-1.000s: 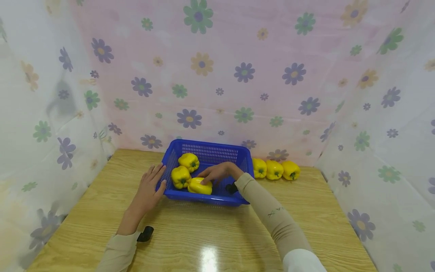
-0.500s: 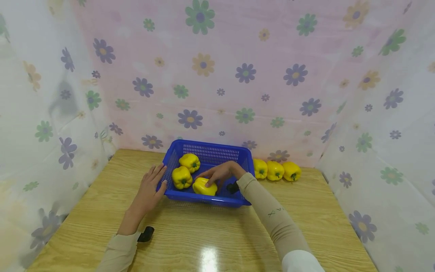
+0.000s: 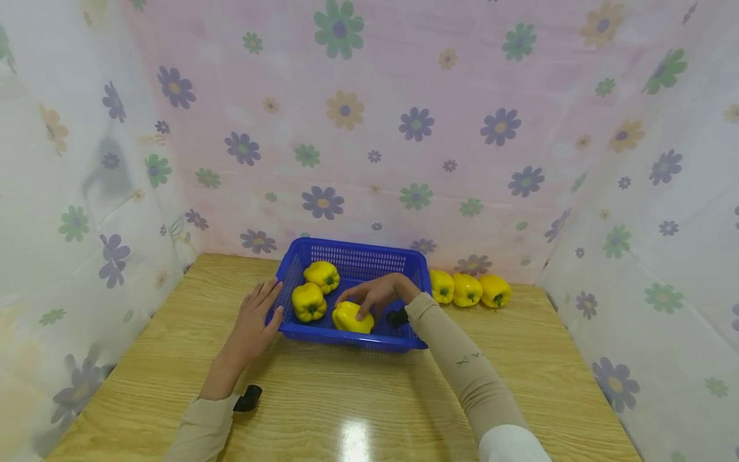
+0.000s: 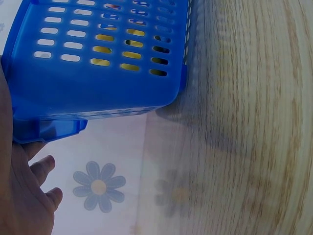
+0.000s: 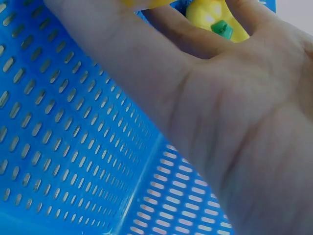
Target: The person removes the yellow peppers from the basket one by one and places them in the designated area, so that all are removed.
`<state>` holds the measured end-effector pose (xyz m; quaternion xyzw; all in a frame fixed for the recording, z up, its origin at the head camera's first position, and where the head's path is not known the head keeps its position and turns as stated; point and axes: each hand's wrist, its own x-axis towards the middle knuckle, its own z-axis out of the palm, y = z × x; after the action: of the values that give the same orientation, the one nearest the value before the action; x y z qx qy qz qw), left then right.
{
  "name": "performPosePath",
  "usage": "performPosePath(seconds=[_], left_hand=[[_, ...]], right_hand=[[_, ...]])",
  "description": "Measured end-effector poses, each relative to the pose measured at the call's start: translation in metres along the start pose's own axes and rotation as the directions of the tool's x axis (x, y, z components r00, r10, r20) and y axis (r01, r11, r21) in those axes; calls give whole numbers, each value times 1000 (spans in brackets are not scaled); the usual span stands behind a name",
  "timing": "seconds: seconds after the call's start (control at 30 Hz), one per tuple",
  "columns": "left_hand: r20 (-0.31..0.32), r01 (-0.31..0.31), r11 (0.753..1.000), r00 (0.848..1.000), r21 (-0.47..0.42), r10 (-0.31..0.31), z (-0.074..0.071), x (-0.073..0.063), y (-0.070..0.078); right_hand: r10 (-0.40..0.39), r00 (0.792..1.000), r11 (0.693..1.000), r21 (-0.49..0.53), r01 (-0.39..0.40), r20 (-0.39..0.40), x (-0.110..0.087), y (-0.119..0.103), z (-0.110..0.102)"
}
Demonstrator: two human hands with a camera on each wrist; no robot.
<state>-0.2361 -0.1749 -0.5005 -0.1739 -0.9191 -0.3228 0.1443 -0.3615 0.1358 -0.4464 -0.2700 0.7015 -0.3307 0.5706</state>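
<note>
A blue plastic basket (image 3: 358, 340) with slotted walls stands on the table near the back cloth. Inside it, my right hand (image 3: 378, 295) grips a yellow bell pepper (image 3: 352, 318) near the front wall, thumb on its near side. Two more yellow bell peppers, one behind (image 3: 321, 276) and one in front (image 3: 308, 302), sit at the basket's left end. My left hand (image 3: 249, 327) rests at the left rim with fairly straight fingers. In the left wrist view, its fingers (image 4: 43, 167) reach past the rim's lip. The right wrist view shows the palm (image 5: 244, 107); the held pepper is mostly cut off there.
Three yellow bell peppers (image 3: 466, 290) stand in a row on the wooden table (image 3: 323, 404), just right of the basket. Flower-patterned cloth (image 3: 375, 135) hangs at the back and both sides. A black wrist camera (image 3: 248, 398) sits at the left cuff.
My right hand has drawn its bell pepper rightward along the basket, away from the two at the left end. The left hand and the basket stay in place.
</note>
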Motion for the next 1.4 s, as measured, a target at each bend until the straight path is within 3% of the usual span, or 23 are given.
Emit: performPosePath(seconds=[0.33,1.03,1.4], left_hand=[[9,9,1000,1000,-10,-9,0,1,0],[16,9,1000,1000,-20,-8,0,1,-1],[26,19,1000,999,-19,-19,0,0,-1]], right_hand=[[-12,998,1000,-28,10,-59,3,6,0],[-42,989,997,59,51,-139,3,8,4],[-75,970,996,39,86,-231,3,9,4]])
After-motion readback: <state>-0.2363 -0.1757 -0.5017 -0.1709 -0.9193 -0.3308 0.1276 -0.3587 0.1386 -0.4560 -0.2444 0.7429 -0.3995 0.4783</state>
